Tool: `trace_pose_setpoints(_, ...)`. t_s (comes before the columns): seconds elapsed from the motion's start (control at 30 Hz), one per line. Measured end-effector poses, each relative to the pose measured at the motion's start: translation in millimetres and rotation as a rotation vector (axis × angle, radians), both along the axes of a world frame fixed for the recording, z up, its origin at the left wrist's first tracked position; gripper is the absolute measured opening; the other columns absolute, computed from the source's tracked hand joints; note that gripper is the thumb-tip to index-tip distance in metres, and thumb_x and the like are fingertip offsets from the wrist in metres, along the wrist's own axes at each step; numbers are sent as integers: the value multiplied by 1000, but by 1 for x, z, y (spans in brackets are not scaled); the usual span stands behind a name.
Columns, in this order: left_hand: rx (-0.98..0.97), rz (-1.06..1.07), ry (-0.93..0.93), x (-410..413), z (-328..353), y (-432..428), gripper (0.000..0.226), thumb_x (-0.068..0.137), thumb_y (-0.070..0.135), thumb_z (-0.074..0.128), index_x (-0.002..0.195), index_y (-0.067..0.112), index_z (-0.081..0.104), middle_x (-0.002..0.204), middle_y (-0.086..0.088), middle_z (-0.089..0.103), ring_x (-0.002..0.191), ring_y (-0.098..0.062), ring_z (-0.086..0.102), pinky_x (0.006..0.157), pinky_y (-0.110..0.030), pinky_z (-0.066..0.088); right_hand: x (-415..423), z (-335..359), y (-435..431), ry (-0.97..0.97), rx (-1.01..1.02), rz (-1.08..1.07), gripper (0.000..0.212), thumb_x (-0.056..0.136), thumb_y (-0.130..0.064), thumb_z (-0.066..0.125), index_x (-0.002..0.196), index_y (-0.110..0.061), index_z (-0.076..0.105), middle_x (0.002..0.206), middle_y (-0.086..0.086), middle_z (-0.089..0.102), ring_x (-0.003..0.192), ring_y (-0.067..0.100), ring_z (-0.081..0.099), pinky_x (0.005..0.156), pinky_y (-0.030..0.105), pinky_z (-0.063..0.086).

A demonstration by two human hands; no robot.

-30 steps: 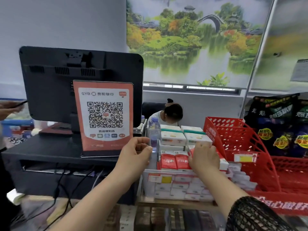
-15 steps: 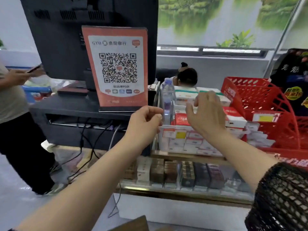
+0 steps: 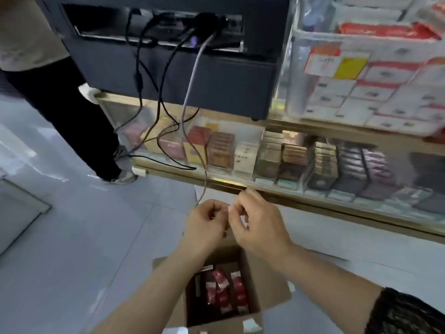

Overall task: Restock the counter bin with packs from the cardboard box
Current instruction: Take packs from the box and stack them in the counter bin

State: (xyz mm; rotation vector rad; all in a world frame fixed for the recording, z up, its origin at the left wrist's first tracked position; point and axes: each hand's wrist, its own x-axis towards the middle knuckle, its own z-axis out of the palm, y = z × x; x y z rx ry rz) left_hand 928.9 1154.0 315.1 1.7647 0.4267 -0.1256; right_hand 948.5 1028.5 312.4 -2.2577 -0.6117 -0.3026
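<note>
A shop worker's two hands meet in mid-air at the centre of the frame, directly above an open cardboard box [image 3: 267,283] that stands on the grey tiled floor [image 3: 84,237] at bottom centre. The left hand [image 3: 204,225] and the right hand [image 3: 257,227] are both curled, fingertips drawn together and touching or nearly so. Whether they pinch some small thing between them cannot be told, as that spot is blurred. Neither hand touches the box or its contents. Red packs [image 3: 224,292] stand on end inside the box, below both wrists and between the two forearms. A black mesh sleeve [image 3: 409,314] covers the right arm at lower right.

The counter bin [image 3: 292,75] – a clear plastic tub bearing a red-and-yellow price label [image 3: 337,62] – sits on the countertop at upper right, well apart from the hands and above them in the frame. It holds rows of white packs with red bands, with red packs on top.

Under the countertop a glass display case [image 3: 240,185] shows rows of boxed goods, just beyond the hands. A black equipment stand [image 3: 216,75] occupies top centre, with cables [image 3: 190,78] trailing down over the glass. A bystander's dark trouser leg [image 3: 60,104] and pale shoe stand at upper left.
</note>
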Motion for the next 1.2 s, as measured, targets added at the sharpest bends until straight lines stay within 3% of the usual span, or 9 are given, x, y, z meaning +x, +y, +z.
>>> trace_pose_setpoints(0.13, -9, 38, 179, -1, -99, 19, 19, 88, 11, 58, 73, 17, 67, 72, -8, 70, 67, -23, 65, 72, -45, 55, -8, -86, 11, 238, -95, -52, 21, 92, -38, 40, 75, -26, 43, 76, -10, 46, 61, 5, 44, 53, 15, 31)
trace_pose_setpoints(0.27, -21, 76, 326, -3, -190, 32, 15, 90, 12, 57, 79, 11, 68, 66, -5, 66, 58, -14, 57, 58, -32, 48, -10, -175, 20, 417, -180, -104, 19, 93, -33, 46, 76, -23, 48, 73, -9, 49, 60, 6, 45, 55, 17, 34)
trace_pose_setpoints(0.53, 61, 139, 488, -19, -353, 31, 17, 93, 19, 53, 87, 19, 69, 81, -5, 68, 73, -21, 62, 75, -40, 56, -10, -323, 22, 659, -252, -172, 15, 95, -37, 47, 87, -25, 52, 86, -9, 57, 76, 10, 56, 68, 32, 51)
trace_pose_setpoints(0.63, 88, 169, 521, -21, -402, 28, 18, 93, 22, 53, 101, 20, 69, 93, -3, 68, 88, -21, 64, 86, -40, 56, -9, -365, 24, 766, -270, -207, 17, 96, -40, 44, 98, -26, 53, 96, -10, 61, 83, 12, 57, 70, 31, 48)
trace_pose_setpoints(0.73, 167, 138, 549, -20, -448, 28, 19, 93, 24, 51, 101, 21, 68, 92, -2, 68, 91, -24, 64, 86, -41, 56, -9, -406, 26, 871, -242, -233, 27, 96, -41, 43, 115, -24, 54, 108, -5, 63, 95, 17, 58, 77, 30, 46)
trace_pose_setpoints(0.9, 338, 5, 646, -13, -513, 31, 16, 89, 18, 55, 96, 15, 69, 100, -11, 70, 95, -31, 65, 88, -38, 54, -10, -472, 33, 980, -258, -260, 41, 96, -41, 43, 134, -24, 45, 122, 2, 62, 112, 24, 57, 80, 28, 42)
trace_pose_setpoints(1.03, 466, -306, 703, -5, -559, 32, 23, 92, 23, 55, 111, 17, 66, 116, -10, 65, 107, -28, 61, 92, -32, 49, -7, -509, 41, 1044, -279, -250, 46, 95, -40, 45, 139, -24, 41, 126, 5, 59, 114, 27, 56, 86, 30, 43)
trace_pose_setpoints(1.1, 543, -456, 729, 2, -584, 34, 34, 90, 30, 57, 124, 25, 60, 133, -11, 55, 121, -29, 52, 102, -34, 42, -4, -525, 45, 1062, -283, -250, 47, 95, -39, 46, 140, -24, 39, 128, 6, 58, 115, 27, 55, 90, 32, 44)
trace_pose_setpoints(1.2, 761, -703, 768, 13, -616, 36, 59, 90, 43, 54, 145, 34, 34, 154, -14, 22, 141, -35, 19, 116, -43, 21, 0, -544, 44, 1105, -291, -257, 50, 95, -38, 49, 141, -26, 36, 130, 4, 55, 117, 26, 54, 93, 34, 46)
